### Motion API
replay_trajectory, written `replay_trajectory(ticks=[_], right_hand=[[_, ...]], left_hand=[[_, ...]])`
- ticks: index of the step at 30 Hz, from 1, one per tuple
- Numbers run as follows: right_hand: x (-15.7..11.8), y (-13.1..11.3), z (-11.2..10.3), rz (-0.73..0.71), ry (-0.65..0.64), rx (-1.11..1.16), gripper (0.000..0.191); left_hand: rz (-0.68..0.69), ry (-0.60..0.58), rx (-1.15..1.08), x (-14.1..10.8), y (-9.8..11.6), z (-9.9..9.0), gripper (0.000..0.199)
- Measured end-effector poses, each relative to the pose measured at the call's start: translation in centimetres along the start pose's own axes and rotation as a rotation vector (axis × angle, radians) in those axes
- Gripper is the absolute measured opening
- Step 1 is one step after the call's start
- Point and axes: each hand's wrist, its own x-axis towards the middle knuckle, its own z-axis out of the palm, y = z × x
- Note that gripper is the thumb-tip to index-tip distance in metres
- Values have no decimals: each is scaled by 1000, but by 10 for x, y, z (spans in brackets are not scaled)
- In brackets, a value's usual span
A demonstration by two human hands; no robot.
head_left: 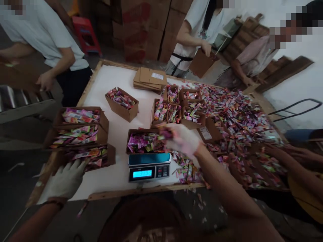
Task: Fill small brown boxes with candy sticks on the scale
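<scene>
Weighing step: my right hand [182,138] pinches sachets [166,133] over the scale box [145,142]; left hand [66,179] spread. Next, I'd top up gently.

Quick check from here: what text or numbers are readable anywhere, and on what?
None reads clearly.
Scale display: lit digits, too blurred to read.
White label on flat cartons: too small.
White label on box flap: blurred.
Sachets: print illegible.
Red print on stacked cartons: blurred.

Pink-purple sachets [145,143] in brown box [129,138], teal-topped scale [148,166], white gloves [66,179].
</scene>
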Motion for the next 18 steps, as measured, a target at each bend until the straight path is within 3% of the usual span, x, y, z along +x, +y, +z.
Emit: replay_trajectory(ticks=[2, 3, 5, 7, 9, 13, 15, 18], right_hand=[[37, -25, 35, -12, -116, -197, 30], [52, -32, 51, 15, -205, -439, 33], [72, -35, 76, 63, -312, -713, 44], [79, -32, 84, 79, -361, -747, 58], [77, -30, 76, 83, -375, -671, 69], [50, -26, 31, 61, -354, -512, 87], [28, -10, 8, -28, -219, -316, 86], [-6, 43, -12, -56, 129, 28, 68]], left_hand=[[-5, 37, 4, 10, -9, 2, 68], [-16, 46, -2, 14, -12, 3, 68], [-43, 66, -26, 19, -15, 4, 66], [-60, 113, -59, 19, -16, 5, 62], [-46, 171, -100, 16, -17, 4, 59], [-17, 202, -160, 8, -16, 2, 53], [-38, 208, -154, 2, -11, -1, 57], [-91, 288, -184, -14, 4, -10, 66]])
